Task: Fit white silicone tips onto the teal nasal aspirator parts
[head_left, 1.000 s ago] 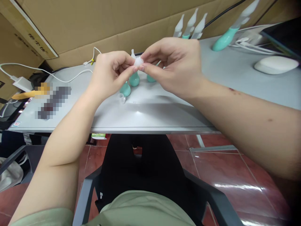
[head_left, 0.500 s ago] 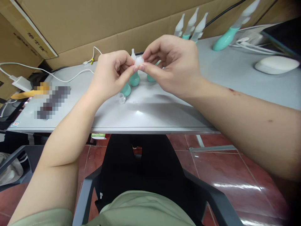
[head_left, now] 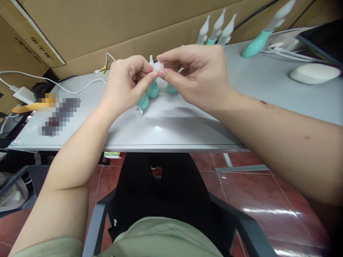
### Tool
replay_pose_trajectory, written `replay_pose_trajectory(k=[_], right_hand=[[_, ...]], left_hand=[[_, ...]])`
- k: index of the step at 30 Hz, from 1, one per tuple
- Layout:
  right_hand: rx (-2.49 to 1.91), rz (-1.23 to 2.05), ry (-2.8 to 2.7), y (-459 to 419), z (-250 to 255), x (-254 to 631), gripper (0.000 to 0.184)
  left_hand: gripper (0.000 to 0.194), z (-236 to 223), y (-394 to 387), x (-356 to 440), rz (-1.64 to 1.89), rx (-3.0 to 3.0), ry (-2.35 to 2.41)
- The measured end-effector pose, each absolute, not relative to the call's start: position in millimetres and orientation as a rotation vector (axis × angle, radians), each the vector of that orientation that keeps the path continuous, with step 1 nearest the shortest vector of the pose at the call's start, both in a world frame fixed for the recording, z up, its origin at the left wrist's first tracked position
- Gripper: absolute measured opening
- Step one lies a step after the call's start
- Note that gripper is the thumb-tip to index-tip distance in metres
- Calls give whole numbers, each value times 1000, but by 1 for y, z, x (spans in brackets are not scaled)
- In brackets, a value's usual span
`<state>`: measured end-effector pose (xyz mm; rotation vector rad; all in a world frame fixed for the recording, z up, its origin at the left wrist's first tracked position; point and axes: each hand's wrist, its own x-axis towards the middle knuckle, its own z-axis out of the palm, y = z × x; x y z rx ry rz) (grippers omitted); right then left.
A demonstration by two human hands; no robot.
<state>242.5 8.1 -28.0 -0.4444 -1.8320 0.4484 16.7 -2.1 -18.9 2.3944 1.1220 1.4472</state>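
Observation:
Above the grey desk, my left hand (head_left: 128, 80) pinches a small translucent white piece (head_left: 158, 66) between thumb and forefinger. My right hand (head_left: 198, 75) closes on the same piece from the other side, its thumb against the lower edge and its forefinger over the top. Fingers partly cover the piece, so its exact kind is unclear. Just behind stand several teal bulbs: one (head_left: 153, 90) with a white pointed tip (head_left: 151, 60), another (head_left: 144, 102) by my left thumb, and a third (head_left: 172, 87) partly behind my right hand. A small clear collar (head_left: 138, 112) lies on the desk.
Several assembled droppers with white tips (head_left: 219, 21) stand behind my right hand. Farther right, a teal-handled one (head_left: 257, 44) leans near cables and a white mouse (head_left: 314, 74). A white charger (head_left: 25, 95) and blurred items (head_left: 60, 116) are at left. Cardboard (head_left: 120, 25) walls the back.
My right forefinger has lifted and stretched leftward over the white piece, while the right thumb stays at its edge. My left hand keeps its pinch almost in place.

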Motion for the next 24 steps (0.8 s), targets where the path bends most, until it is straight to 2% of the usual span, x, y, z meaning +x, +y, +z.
replay_pose_trajectory(k=[7, 13, 20, 24], right_hand=[[-587, 317, -1834, 5, -26, 244, 9], [-652, 357, -1883, 1, -21, 243, 23], [-649, 446, -1955, 4, -17, 246, 22], [-613, 574, -1883, 6, -14, 246, 36]], left_hand=[[37, -19, -3, 20, 1437, 2370, 1173], [33, -13, -11, 21, 1341, 2366, 1297], [37, -12, -12, 19, 1295, 2375, 1272], [42, -13, -13, 18, 1280, 2363, 1240]])
